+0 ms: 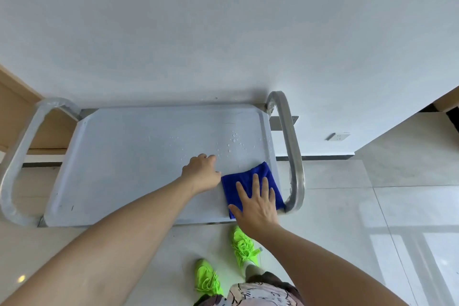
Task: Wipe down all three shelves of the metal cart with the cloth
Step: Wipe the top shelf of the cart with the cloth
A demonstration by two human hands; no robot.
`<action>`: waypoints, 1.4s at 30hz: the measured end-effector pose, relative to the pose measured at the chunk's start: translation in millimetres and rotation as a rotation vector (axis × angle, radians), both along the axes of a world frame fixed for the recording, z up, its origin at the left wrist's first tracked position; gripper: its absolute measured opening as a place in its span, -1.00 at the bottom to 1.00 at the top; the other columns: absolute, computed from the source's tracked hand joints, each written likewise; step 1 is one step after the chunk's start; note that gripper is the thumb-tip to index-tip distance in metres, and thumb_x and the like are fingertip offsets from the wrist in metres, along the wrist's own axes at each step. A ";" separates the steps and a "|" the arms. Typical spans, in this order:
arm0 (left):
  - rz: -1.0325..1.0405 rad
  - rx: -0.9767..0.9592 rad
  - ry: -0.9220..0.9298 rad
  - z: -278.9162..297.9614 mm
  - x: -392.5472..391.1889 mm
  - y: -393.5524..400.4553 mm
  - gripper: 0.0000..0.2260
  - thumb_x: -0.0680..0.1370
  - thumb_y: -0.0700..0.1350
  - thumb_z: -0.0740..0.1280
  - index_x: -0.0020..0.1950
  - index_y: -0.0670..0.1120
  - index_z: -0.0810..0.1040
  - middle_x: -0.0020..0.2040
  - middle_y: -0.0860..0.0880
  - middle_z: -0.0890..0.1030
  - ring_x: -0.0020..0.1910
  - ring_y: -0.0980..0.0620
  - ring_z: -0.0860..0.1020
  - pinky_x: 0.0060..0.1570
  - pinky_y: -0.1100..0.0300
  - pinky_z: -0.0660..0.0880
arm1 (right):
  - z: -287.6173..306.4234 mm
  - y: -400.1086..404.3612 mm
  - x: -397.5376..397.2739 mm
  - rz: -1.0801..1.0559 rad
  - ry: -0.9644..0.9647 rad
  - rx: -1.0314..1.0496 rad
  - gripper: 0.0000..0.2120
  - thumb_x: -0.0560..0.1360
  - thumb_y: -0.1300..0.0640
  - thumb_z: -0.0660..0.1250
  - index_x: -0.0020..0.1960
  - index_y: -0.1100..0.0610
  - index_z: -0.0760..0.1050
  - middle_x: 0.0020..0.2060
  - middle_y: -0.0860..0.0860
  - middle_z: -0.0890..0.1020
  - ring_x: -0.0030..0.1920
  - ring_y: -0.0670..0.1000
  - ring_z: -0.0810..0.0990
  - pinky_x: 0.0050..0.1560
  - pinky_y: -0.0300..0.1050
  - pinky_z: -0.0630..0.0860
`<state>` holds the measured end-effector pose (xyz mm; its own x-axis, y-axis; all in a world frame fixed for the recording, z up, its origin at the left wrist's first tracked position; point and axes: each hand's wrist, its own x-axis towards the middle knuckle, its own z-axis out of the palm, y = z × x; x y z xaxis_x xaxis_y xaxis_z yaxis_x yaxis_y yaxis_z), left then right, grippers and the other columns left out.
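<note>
The metal cart's top shelf (124, 156) is a pale grey tray seen from above, with water droplets (231, 143) on its right half. A folded blue cloth (250, 176) lies at the shelf's near right corner. My right hand (258, 206) presses flat on the cloth with fingers spread. My left hand (202, 174) rests on the shelf just left of the cloth, fingers curled down, holding nothing that I can see. The two lower shelves are hidden under the top one.
Curved metal handles stand at the left end (17, 161) and the right end (293, 156) of the cart. A white wall (223, 32) is right behind it. Below are a tiled floor (372, 206) and my green shoes (246, 246).
</note>
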<state>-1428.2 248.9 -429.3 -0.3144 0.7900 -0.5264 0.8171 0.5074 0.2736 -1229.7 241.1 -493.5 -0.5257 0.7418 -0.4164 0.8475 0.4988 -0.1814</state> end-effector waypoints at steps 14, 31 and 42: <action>0.009 0.047 0.030 -55.0 24.6 1.8 -0.50 0.60 0.03 0.19 0.52 -0.03 0.21 0.56 -0.14 0.17 0.51 -0.15 0.12 0.34 -0.07 0.31 | -23.9 4.6 3.4 0.038 0.029 0.157 -0.47 0.64 -0.24 -0.06 0.51 -0.04 0.29 0.35 0.22 0.43 0.30 0.32 0.38 0.23 0.34 0.34; -0.129 -0.305 0.090 -67.0 -12.7 49.2 0.15 0.30 -0.01 0.61 0.57 0.09 -0.21 0.58 -0.10 -0.30 0.53 -0.35 -0.16 0.32 -0.38 0.25 | -59.4 23.8 -11.7 -0.172 0.013 0.189 -0.34 0.57 -0.30 0.02 0.61 -0.12 0.02 0.61 0.20 0.03 0.59 0.30 -0.09 0.46 0.46 -0.08; -0.189 -0.314 0.163 -77.6 -11.5 54.2 0.19 0.29 0.00 0.62 0.57 0.02 -0.24 0.58 -0.20 -0.25 0.51 -0.43 -0.08 0.20 -0.38 0.39 | -71.8 79.1 -46.3 -0.313 0.004 0.194 -0.26 0.53 -0.50 -0.22 0.61 -0.19 -0.19 0.62 0.13 -0.16 0.57 0.23 -0.33 0.46 0.43 -0.27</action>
